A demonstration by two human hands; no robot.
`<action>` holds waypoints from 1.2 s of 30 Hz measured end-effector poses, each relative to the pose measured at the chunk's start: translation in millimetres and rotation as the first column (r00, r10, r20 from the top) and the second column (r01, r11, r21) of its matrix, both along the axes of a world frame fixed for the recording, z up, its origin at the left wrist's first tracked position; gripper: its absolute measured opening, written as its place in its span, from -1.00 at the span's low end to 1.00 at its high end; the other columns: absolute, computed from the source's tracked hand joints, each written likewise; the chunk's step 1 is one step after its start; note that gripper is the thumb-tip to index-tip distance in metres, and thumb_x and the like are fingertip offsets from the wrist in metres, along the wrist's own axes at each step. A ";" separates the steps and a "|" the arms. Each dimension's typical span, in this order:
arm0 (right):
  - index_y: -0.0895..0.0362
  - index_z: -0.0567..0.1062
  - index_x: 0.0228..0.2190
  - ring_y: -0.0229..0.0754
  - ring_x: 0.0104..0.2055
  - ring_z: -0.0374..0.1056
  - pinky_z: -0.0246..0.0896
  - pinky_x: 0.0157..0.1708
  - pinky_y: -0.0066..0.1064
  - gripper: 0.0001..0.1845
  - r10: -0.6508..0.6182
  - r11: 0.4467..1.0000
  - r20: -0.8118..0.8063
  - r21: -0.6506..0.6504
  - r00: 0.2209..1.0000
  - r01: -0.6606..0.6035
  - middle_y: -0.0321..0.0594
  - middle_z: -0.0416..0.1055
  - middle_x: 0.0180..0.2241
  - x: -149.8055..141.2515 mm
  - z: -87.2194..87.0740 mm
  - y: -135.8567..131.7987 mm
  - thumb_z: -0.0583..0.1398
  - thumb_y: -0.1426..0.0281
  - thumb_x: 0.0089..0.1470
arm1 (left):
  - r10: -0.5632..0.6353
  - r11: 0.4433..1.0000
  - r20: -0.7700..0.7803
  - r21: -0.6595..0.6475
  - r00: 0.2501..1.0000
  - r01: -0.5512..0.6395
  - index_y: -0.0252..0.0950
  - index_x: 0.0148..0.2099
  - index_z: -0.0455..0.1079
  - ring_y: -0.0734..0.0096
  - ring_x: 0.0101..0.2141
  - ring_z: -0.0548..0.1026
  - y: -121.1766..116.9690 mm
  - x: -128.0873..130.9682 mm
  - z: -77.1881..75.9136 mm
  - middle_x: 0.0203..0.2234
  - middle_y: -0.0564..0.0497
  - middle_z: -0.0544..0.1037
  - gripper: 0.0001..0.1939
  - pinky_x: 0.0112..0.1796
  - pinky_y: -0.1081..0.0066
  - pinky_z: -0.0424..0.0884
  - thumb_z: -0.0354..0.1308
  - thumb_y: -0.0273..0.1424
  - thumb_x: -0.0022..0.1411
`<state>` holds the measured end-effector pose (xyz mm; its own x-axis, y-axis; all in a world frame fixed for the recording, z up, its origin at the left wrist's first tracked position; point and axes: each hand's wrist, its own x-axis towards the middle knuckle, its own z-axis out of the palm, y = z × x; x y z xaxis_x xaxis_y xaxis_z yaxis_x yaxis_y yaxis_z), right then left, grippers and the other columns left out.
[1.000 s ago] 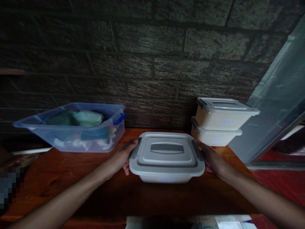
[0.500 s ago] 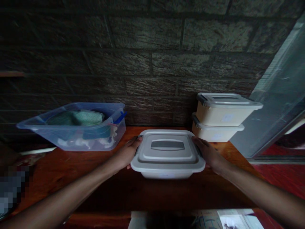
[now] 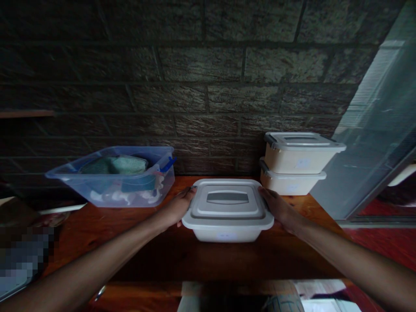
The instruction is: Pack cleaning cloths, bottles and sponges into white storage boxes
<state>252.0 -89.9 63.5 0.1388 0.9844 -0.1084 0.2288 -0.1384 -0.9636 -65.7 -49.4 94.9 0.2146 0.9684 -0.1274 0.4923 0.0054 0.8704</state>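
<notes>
A white plastic storage box [image 3: 227, 234] with a closed lid and a grey inset handle is right in front of me, over the wooden table. My left hand [image 3: 182, 206] grips its left end, and my right hand [image 3: 279, 210] grips the right end. Both sets of fingers curl around the sides under the lid's rim, so the fingertips are partly hidden. Whether the box's base touches the tabletop I cannot tell. A pale label is on its front wall.
Two similar lidded boxes [image 3: 297, 162] stand stacked at the table's back right corner. A clear blue-tinted tub [image 3: 130, 184] with a greenish item inside sits at the back left. A brick wall [image 3: 182, 99] rises behind the wooden table [image 3: 156, 255]. An open drawer or shelf shows papers below.
My view has shifted slightly, so the tub and the stacked boxes appear a little nearer the middle. Both hands keep hold of the storage box, which looks slightly farther off.
</notes>
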 end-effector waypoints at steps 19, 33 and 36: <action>0.09 0.41 -0.24 -0.33 -0.79 -0.03 -0.21 -0.84 -0.52 -0.56 0.036 0.997 -0.116 -0.065 0.993 -0.044 -0.46 0.17 -0.74 -0.1 8.4 -8.2 0.04 -0.03 0.33 | -0.002 1.000 0.019 0.001 1.000 0.002 -0.30 -0.02 0.39 0.40 -0.76 0.31 5.1 -6.1 -6.0 -0.67 0.05 0.43 -0.52 -0.77 0.50 0.14 -0.10 -0.01 0.43; 0.13 0.45 -0.37 -0.37 -0.80 -0.03 -0.18 -0.80 -0.53 -0.56 0.055 0.997 -0.343 -0.037 0.938 -0.073 -0.46 0.17 -0.79 21.8 0.5 -22.7 0.21 -0.01 0.19 | -0.080 0.980 0.204 -0.162 0.976 0.114 -0.30 -0.18 0.35 0.38 -0.68 0.43 -16.2 -11.6 -2.9 -0.61 0.00 0.53 -0.59 -0.64 0.45 0.36 0.03 -0.02 0.32; 0.12 0.46 -0.38 -0.35 -0.81 -0.04 -0.20 -0.80 -0.50 -0.56 0.020 0.997 -0.315 -0.071 0.949 -0.044 -0.45 0.17 -0.79 37.6 1.5 -32.9 0.20 -0.01 0.19 | -0.125 0.964 0.216 -0.205 0.968 0.170 -0.31 -0.21 0.36 0.38 -0.68 0.44 -23.4 1.4 -1.2 -0.59 -0.03 0.55 -0.58 -0.63 0.44 0.37 0.03 -0.02 0.32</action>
<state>289.6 -122.8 65.0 0.0542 0.9749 -0.2158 -0.0783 -0.2113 -0.9743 -64.3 -72.8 93.8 0.3961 0.8766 -0.2734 0.3183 0.1482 0.9363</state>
